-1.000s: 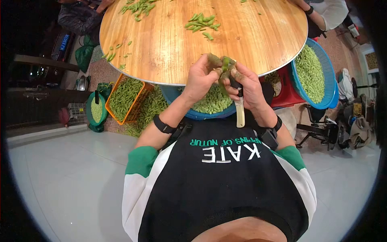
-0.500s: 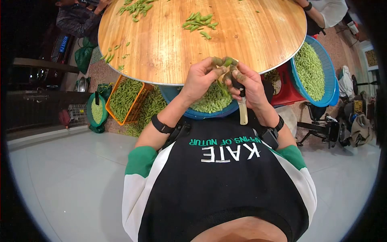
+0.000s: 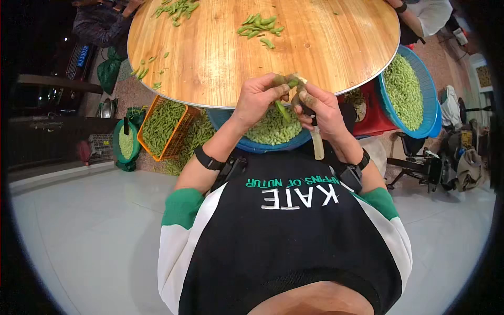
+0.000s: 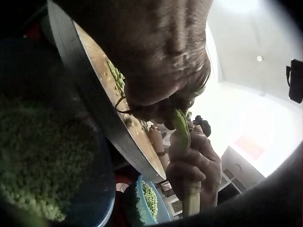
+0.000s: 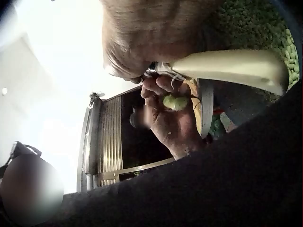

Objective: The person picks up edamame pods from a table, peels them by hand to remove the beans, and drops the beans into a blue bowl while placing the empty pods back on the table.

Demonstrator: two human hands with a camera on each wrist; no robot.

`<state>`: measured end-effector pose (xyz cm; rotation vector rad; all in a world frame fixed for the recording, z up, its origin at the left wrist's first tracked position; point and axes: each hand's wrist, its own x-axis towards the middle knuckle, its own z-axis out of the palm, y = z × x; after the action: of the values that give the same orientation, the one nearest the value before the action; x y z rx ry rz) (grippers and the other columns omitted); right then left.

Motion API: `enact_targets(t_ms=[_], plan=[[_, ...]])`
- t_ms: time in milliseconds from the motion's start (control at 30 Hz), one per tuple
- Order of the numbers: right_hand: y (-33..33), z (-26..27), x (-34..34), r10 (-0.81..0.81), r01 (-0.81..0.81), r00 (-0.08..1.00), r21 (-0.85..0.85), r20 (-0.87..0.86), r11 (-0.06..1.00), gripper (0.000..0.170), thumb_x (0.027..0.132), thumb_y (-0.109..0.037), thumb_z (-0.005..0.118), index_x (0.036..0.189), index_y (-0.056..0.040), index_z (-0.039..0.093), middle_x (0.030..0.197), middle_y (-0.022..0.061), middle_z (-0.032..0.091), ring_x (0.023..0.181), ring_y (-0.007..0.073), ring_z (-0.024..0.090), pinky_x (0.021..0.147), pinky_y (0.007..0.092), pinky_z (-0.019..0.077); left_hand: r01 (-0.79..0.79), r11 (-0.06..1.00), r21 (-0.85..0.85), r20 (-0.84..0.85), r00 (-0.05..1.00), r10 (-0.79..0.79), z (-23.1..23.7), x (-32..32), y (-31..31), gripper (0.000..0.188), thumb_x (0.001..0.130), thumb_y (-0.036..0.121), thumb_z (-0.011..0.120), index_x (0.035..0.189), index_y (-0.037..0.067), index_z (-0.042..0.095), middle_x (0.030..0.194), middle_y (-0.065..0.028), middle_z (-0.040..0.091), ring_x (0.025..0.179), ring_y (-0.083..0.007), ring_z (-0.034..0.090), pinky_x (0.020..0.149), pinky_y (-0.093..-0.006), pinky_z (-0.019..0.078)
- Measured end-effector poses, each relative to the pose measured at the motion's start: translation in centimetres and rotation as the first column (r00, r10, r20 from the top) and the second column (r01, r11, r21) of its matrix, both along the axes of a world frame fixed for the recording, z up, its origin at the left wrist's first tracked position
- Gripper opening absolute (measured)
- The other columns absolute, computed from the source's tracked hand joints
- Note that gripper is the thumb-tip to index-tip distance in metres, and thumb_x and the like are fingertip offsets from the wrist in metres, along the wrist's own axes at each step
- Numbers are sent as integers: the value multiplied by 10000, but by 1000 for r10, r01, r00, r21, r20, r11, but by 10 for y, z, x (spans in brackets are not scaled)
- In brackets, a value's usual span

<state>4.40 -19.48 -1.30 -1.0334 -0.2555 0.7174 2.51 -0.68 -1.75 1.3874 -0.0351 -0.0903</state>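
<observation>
Raised over the near table edge, my left hand (image 3: 255,102) pinches a green pod (image 3: 282,111) that hangs from its fingers. Close beside it, my right hand (image 3: 324,110) grips a tool whose pale handle (image 3: 318,145) points down toward me; its working end is hidden. Both hands' fingertips are stained dark and nearly meet. In the left wrist view a pod (image 4: 182,128) lies between the hands. The right wrist view shows something green (image 5: 175,102) at the left hand's curled fingers, beside the pale handle (image 5: 227,67).
A blue basin of shelled beans (image 3: 273,132) sits below my hands. Pods (image 3: 260,25) lie on the round wooden table (image 3: 210,68). An orange crate (image 3: 163,128) of pods stands left; a red container (image 3: 371,113) and a blue basket (image 3: 431,97) stand right. People's arms show at the far edges.
My left fingers have shifted slightly left from the right ones, and the pod now hangs more visibly below them. A pale bit shows at the fingertips. The right hand keeps its grip on the tool.
</observation>
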Motion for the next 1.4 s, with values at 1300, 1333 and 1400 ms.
enact_targets(t_ms=[1300,1333,1400], plan=[[14,4,-4,76,42,919,288,-387,957,239,947,-172,531,1151,-48,518,807,90,556,502,86,418,372,187,326,-348,862,369,445,880,165,7,-3,-5,169,886,116,573,801,-27,603,649,-152,528,546,-258,532,502,-343,406],[15,5,-3,52,46,928,253,-368,966,237,947,-177,534,1144,-45,520,801,86,560,496,87,422,371,190,327,-367,851,376,469,867,167,5,-3,-6,182,902,124,560,812,-28,604,639,-118,538,541,-212,522,498,-322,399],[12,1,2,56,19,947,228,-316,973,237,948,-180,532,1143,-46,521,793,79,560,493,87,426,371,193,330,-390,837,383,494,853,172,7,-2,-4,196,919,131,546,823,-29,606,628,-84,549,535,-165,512,493,-302,392]])
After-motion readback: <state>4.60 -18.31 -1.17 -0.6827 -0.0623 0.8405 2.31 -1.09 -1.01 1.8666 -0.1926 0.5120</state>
